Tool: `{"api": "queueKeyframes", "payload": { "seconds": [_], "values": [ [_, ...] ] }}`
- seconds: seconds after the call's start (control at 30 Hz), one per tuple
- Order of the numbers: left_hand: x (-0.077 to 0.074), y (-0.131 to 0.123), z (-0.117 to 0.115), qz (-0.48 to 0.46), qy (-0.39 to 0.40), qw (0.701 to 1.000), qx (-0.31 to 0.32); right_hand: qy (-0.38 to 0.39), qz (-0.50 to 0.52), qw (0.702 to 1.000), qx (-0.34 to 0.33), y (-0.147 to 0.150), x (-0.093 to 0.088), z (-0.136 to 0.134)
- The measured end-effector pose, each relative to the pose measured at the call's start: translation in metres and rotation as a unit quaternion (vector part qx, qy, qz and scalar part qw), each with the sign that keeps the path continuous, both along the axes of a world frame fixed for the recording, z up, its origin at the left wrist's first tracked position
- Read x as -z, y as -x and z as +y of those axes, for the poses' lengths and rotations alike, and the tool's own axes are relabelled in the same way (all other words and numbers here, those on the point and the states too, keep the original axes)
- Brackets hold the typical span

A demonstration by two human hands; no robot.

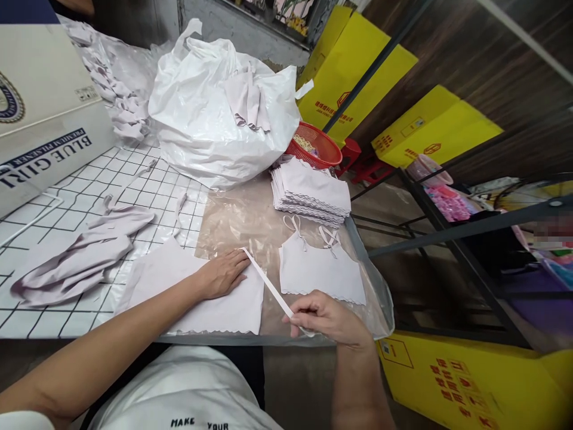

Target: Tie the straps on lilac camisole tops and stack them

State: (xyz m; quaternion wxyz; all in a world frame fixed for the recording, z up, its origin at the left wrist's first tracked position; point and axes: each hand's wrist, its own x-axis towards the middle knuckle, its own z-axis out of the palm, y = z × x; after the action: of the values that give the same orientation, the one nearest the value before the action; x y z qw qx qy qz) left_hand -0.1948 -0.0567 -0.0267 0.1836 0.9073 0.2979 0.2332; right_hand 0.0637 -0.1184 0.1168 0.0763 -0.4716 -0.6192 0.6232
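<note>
My left hand (222, 273) lies flat, fingers stretched, on a pale fabric panel (233, 310) at the table's front edge, its fingertips pinning one end of a narrow white strap (268, 285). My right hand (326, 318) pinches the strap's other end, pulling it taut on a slant. Just beyond the strap lies a small pale garment piece with two tied straps (320, 269) on clear plastic sheet. A neat stack of similar folded pieces (313, 191) sits behind it.
A big white plastic bag (210, 113) with fabric stands at the back. Loose pale cloth (80, 257) lies left on the grid-patterned table (134, 191). A cardboard box (40, 113) is far left, a red basket (320, 146) behind the stack, yellow boxes (470, 376) right.
</note>
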Motion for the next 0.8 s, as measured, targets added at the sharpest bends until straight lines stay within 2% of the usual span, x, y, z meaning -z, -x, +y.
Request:
{"api": "queueKeyframes", "payload": {
  "seconds": [0.1, 0.2, 0.3, 0.37, 0.47, 0.57, 0.7, 0.8],
  "values": [
    [-0.001, 0.000, 0.000, 0.002, -0.006, 1.000, 0.005, -0.007, 0.071, 0.997, 0.025, -0.001, 0.008, -0.002],
    [-0.001, 0.000, -0.001, 0.000, -0.006, 1.000, -0.002, -0.040, 0.163, 0.984, 0.060, 0.012, 0.021, 0.010],
    [-0.002, 0.000, -0.001, 0.002, 0.001, 1.000, 0.000, -0.110, 0.245, 0.953, 0.143, 0.035, 0.034, 0.030],
    [-0.005, -0.001, -0.001, 0.005, 0.003, 1.000, 0.002, -0.124, 0.279, 0.932, 0.195, 0.054, 0.042, 0.045],
    [-0.015, 0.001, 0.001, -0.008, 0.011, 1.000, 0.013, -0.092, 0.275, 0.923, 0.252, 0.079, 0.056, 0.063],
    [-0.032, 0.011, 0.005, -0.039, 0.044, 0.998, 0.014, -0.082, 0.236, 0.921, 0.300, 0.091, 0.074, 0.070],
    [-0.051, 0.031, 0.007, 0.005, 0.084, 0.995, -0.053, -0.074, 0.184, 0.932, 0.303, 0.091, 0.098, 0.063],
    [-0.054, 0.036, -0.002, 0.067, 0.129, 0.986, -0.079, -0.071, 0.164, 0.941, 0.286, 0.089, 0.110, 0.057]
  ]
}}
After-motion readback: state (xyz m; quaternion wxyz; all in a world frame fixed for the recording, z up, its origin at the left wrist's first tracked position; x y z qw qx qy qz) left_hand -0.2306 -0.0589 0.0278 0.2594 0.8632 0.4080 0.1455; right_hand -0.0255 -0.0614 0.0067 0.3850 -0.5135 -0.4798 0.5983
